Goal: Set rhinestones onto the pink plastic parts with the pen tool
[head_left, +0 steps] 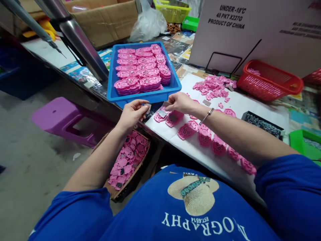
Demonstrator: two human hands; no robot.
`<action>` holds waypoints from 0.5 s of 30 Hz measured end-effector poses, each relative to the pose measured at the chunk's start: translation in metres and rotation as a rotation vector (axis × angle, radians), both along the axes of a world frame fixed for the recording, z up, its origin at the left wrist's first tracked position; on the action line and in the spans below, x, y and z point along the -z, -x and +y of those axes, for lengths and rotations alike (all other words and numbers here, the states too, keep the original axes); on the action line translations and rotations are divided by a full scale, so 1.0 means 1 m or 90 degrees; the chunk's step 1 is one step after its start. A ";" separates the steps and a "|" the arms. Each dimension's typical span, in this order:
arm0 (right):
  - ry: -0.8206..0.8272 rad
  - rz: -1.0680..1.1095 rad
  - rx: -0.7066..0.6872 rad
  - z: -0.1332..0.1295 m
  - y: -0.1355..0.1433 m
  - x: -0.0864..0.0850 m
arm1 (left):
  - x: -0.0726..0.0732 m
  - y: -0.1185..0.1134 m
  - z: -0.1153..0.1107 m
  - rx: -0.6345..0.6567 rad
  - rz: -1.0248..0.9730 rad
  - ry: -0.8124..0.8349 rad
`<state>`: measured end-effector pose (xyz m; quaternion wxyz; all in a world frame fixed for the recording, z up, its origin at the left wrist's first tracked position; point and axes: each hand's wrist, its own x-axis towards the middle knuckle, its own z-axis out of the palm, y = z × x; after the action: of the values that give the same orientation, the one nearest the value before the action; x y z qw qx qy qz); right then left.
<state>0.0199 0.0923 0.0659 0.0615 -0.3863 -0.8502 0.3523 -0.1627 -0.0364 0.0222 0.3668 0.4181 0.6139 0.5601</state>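
Note:
My left hand [135, 113] is closed in a pinch on a small greyish flat piece [148, 108], just in front of the blue tray. My right hand [179, 102] pinches another small grey flat piece [166, 104] above the near left end of the row of pink plastic parts. Under it lie a pink part with a grey plate on it [160, 114] and a second pink part [175, 118]. More pink parts [188, 130] run in a line toward the right along the white sheet [173, 135]. My right forearm hides some of them.
A blue tray [109, 82] holds stacked pink parts. Loose pink pieces [213, 86] lie heaped near a red basket [272, 82]. A black box of small metal bits [262, 124] and a green tray [297, 142] stand right. Below are a carton of pink pieces [127, 157] and a purple stool [60, 117].

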 end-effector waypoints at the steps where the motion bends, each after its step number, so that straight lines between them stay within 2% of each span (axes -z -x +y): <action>1: 0.001 -0.005 0.000 -0.002 -0.010 -0.006 | -0.001 -0.002 0.000 0.003 0.003 -0.004; 4: 0.031 -0.042 -0.013 -0.013 -0.044 -0.021 | -0.005 -0.010 -0.001 0.027 0.011 -0.013; 7: 0.079 -0.070 -0.051 -0.030 -0.077 -0.023 | -0.010 -0.021 0.000 0.062 0.015 -0.027; 9: 0.088 -0.055 -0.055 -0.039 -0.093 -0.017 | -0.013 -0.029 0.001 0.087 0.020 -0.039; 11: 0.103 -0.007 -0.020 -0.046 -0.102 -0.007 | -0.015 -0.037 0.003 0.117 0.018 -0.047; 15: 0.176 0.043 0.055 -0.054 -0.106 0.008 | -0.018 -0.053 0.007 0.167 -0.002 -0.051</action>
<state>0.1255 0.0386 0.0574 0.0511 -0.4154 -0.7736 0.4758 -0.1093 -0.0294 0.0398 0.4210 0.5080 0.5306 0.5321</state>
